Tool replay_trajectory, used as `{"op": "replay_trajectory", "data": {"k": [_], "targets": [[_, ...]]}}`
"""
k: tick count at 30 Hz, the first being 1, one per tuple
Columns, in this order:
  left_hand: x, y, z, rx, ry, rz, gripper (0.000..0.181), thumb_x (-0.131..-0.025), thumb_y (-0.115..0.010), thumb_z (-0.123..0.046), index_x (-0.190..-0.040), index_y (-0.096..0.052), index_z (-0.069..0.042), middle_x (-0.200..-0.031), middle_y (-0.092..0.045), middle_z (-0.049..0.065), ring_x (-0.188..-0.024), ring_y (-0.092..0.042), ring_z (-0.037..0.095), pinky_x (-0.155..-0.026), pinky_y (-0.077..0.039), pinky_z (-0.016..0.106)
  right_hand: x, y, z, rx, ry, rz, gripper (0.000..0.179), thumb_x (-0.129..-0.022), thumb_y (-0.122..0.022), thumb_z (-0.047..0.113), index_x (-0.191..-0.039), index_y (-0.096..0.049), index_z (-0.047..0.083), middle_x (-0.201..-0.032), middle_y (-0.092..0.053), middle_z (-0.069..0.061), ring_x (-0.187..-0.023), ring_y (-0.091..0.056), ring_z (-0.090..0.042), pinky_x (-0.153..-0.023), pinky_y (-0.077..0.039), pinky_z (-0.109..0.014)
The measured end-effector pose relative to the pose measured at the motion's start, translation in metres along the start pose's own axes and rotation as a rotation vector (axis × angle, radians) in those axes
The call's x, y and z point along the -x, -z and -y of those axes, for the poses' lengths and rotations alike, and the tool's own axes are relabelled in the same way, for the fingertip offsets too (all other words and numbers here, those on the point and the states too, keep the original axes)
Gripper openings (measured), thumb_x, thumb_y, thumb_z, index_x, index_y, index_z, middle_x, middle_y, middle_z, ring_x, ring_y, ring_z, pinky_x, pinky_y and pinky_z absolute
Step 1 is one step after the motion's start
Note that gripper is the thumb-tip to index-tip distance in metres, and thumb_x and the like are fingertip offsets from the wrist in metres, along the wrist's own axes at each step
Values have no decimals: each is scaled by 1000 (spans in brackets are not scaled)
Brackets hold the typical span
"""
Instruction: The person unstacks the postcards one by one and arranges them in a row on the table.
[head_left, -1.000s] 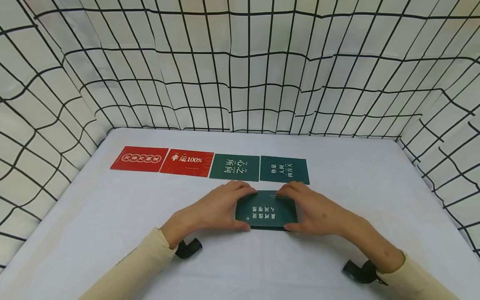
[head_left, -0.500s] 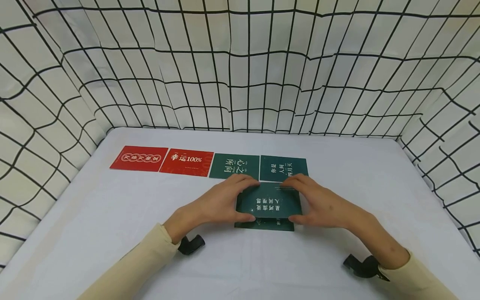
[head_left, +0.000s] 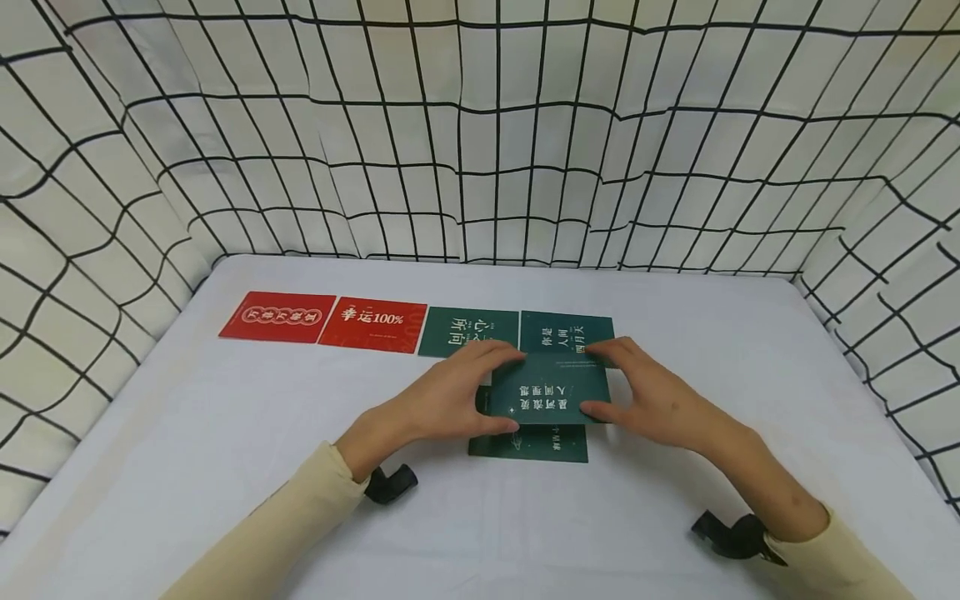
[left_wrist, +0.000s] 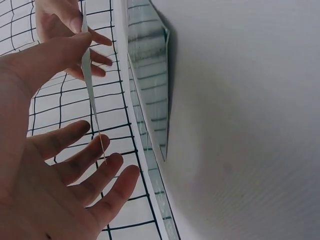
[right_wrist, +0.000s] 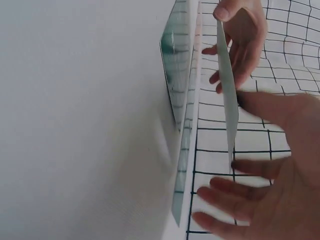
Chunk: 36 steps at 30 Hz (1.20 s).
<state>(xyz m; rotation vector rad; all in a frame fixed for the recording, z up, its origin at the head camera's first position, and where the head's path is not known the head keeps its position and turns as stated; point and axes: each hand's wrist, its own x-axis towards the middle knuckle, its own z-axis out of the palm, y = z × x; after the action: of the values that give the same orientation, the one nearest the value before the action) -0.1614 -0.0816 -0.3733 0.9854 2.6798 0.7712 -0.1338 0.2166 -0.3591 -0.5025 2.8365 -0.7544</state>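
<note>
A dark green card with white lettering [head_left: 551, 387] is held level above the table between both hands. My left hand [head_left: 450, 400] pinches its left edge, thumb at the near corner and fingers at the far one. On the opposite side, my right hand [head_left: 652, 396] grips the right edge in the same way. Both wrist views show the lifted card [left_wrist: 89, 80] [right_wrist: 228, 95] nearly edge-on, apart from the tabletop. Beneath it lies another green card [head_left: 528, 446], mostly covered in the head view.
Behind the hands a row of cards lies flat: a red card with linked circles [head_left: 281, 317], a red card reading 100% [head_left: 373, 325], and two green cards [head_left: 465, 321] [head_left: 558, 329]. The white-covered table [head_left: 225, 425] is enclosed by black netting [head_left: 495, 137].
The upper green card has been lifted off the one below and moved away from the body and slightly right. Both hands have travelled with it, uncovering part of the lower card.
</note>
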Motion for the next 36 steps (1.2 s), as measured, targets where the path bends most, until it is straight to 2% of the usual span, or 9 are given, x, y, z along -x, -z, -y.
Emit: {"op": "replay_trajectory", "data": {"k": [5,8,12,17,22,25,36], "targets": [[-7,3,-3,-16,6,-16,85,-82,-86,-44,-154,-49,-21,-161,-45,4,-148,-42,25,-117,-49,46,3,-2,-2,-94,-71,-84,70,-97,-75,30,-152,-42,4,-136,-63,-17,-120,-65,-32,-101,-57,-52],[-13,4,-5,-34,3,-22,85,-82,-86,-44,-155,-48,-20,-162,-44,4,-149,-42,26,-118,-48,47,4,1,-4,-182,-111,-116,67,-98,-73,24,-153,-41,4,-123,-68,-17,-105,-71,-26,-85,-60,-40],[-23,4,-7,-43,-15,-37,85,-84,-85,-44,-156,-47,-19,-163,-43,4,-150,-41,26,-119,-47,47,2,6,-8,-325,-165,-139,65,-99,-70,18,-155,-39,3,-114,-70,-17,-90,-75,-20,-73,-56,-29],[-33,3,-7,-42,-29,-71,85,-85,-84,-45,-156,-46,-18,-162,-43,3,-148,-42,24,-120,-46,45,-1,12,-14,-452,-176,-163,63,-100,-66,10,-156,-37,4,-110,-72,-20,-78,-78,-21,-72,-58,-31],[-42,4,-8,-35,-39,-82,86,-85,-83,-46,-157,-44,-18,-162,-42,3,-148,-43,23,-121,-45,45,0,17,-20,-552,-171,-179,63,-101,-65,7,-157,-36,4,-108,-71,-22,-79,-79,-26,-76,-62,-27],[-45,4,-8,-26,-36,-86,86,-86,-82,-46,-157,-44,-16,-162,-42,4,-148,-43,23,-123,-43,44,-1,19,-24,-606,-158,-184,63,-101,-64,7,-157,-36,3,-106,-69,-21,-79,-79,-25,-79,-64,-27],[-53,3,-8,-1,-15,-92,88,-86,-81,-48,-158,-41,-16,-162,-42,3,-146,-45,22,-122,-43,44,-2,25,-34,-644,-174,-218,60,-104,-63,11,-158,-37,4,-105,-67,-10,-82,-75,-10,-82,-64,-26]]}}
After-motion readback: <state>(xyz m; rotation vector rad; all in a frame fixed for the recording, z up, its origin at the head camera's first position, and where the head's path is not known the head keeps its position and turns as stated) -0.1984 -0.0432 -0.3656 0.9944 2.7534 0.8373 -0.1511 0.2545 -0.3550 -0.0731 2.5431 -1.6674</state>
